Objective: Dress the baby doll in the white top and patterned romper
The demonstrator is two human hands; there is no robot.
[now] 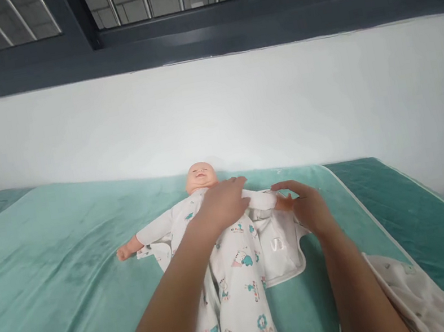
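Observation:
A baby doll [200, 176] lies on its back with its arms out to the sides. It wears white long-sleeved clothes [246, 265] with a teal animal print. My left hand [226, 202] rests over the doll's upper chest and shoulder, fingers stretched toward the right-hand sleeve [263, 200]. At that sleeve's cuff, my right hand [310, 207] has its thumb and index finger around the doll's hand [283, 202]. Beneath this arm a white garment panel [281, 247] is spread open. The doll's other hand [129, 248] shows beyond its sleeve at left.
Teal sheeting [68, 244] covers the surface, with a darker teal section [417, 200] at right. A crumpled white cloth [416, 292] lies beside my right forearm. Behind stands a white wall [212, 110] below a dark-framed barred window [199, 35].

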